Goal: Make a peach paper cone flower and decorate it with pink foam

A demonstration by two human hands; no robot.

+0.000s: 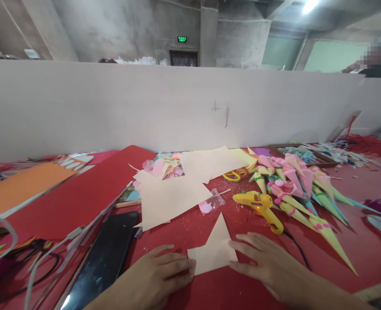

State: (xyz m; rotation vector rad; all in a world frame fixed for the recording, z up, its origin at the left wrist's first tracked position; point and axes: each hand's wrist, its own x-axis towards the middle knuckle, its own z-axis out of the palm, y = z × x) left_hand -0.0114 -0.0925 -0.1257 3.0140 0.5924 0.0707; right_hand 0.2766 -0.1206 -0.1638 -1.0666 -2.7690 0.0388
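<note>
My left hand (160,271) and right hand (264,261), unclenched, touch opposite edges of the cream paper (212,254) lying between them, which I judge light, thin and easily creased, best steadied by those edges.

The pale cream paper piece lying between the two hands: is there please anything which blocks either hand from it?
Nothing visible does. The left hand touches the left edge of the paper piece, the right hand its right edge. The yellow glue gun lies farther back, outside these gaps.
</note>
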